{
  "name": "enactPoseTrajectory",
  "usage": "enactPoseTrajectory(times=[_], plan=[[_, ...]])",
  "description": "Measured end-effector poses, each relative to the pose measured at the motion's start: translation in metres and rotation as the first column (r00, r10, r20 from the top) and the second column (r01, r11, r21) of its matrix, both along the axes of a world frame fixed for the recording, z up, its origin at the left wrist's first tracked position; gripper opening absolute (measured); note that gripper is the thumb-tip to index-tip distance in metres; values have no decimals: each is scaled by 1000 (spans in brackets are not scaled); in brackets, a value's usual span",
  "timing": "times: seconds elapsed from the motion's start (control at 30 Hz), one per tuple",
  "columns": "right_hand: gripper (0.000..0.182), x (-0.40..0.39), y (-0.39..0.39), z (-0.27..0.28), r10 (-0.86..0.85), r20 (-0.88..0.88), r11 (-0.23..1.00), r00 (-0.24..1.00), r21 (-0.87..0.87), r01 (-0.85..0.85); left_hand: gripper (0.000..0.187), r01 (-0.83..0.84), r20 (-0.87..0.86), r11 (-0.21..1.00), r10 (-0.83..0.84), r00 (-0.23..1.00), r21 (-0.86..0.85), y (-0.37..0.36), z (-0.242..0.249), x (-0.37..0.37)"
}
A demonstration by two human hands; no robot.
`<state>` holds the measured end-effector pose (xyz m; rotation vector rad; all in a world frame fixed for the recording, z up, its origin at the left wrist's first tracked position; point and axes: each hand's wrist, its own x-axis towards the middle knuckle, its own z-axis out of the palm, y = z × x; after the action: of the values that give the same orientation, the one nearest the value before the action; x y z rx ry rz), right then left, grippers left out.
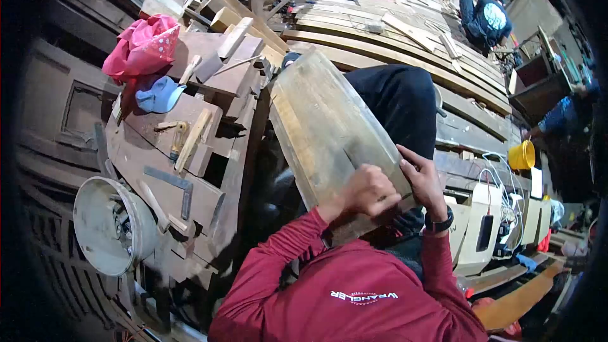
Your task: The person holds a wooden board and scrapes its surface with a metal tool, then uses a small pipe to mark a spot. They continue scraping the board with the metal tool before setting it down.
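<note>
**Seated person works over a wooden board with both hands**

Seen from the wearer's own eyes, a wide wooden board [316, 126] slants through the centre of the frame, its near end close to the waist of a dark red shirt [354, 291]. It appears to lie over the lap, beside a bent knee in dark trousers [399, 92], which probably gives it a firm support.

The left hand [372, 191] is curled into a fist low on the board's face; whether anything is tucked under it cannot be told. The right hand [421, 180], with a black watch [439, 222] at the wrist, lies along the board's right edge, seemingly to keep it from sliding. Whether that grip closes underneath is hidden.

At left, a bench [209, 199] carries a metal square [168, 176], a yellowish-handled tool [179, 139] and a blue cap [158, 95], apparently kept within easy reach. Beside it, lower left, a bucket [88, 221] holds small pieces, too shadowed to name. At upper right, well apart, another person [484, 22] crouches.
</note>
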<state>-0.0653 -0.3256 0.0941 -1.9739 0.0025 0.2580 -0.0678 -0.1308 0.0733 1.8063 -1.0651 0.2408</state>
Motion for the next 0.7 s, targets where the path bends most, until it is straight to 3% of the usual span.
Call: enactPoseTrajectory(times=[0.07,0.13,0.17,0.3,0.33,0.4,0.43,0.47,0.53,0.67,0.7], plan=[[38,-2,1,3,-17,-27,999,999,32,18,32,-15,-7,1000,15,1000,10,-1,-6,-3],[38,0,0,1,18,83,999,996,-30,-15,34,191,-3,982,-191,982,-11,-5,14,-16],[39,-2,1,5,-13,-29,999,999,36,14,35,220,2,975,-220,975,28,-10,16,-23],[40,-2,-3,0,-23,-89,1000,996,10,24,28,23,56,999,-26,998,46,-9,-3,5],[40,-2,-4,-5,-13,-12,1000,1000,12,13,29,-9,24,1000,9,1000,-7,-6,1,2],[40,-1,-6,-16,11,133,1000,991,8,-13,31,192,-37,943,-210,977,-271,-9,16,-13],[40,0,-6,-10,-2,-22,999,1000,45,3,33,321,2,935,-325,946,-152,-6,29,-20],[40,-3,-5,-5,-9,-51,999,999,30,11,34,341,-24,929,-348,937,-140,-10,30,-26],[40,-2,-2,3,-19,-89,1000,996,7,20,32,251,-19,959,-256,967,-129,-12,17,-15],[39,-3,-3,-4,-4,36,1000,999,9,4,29,34,-52,994,-40,998,-102,-6,4,14],[39,-3,-6,-5,7,27,998,1000,-66,-5,29,105,-58,972,-120,991,-209,-5,15,8]])
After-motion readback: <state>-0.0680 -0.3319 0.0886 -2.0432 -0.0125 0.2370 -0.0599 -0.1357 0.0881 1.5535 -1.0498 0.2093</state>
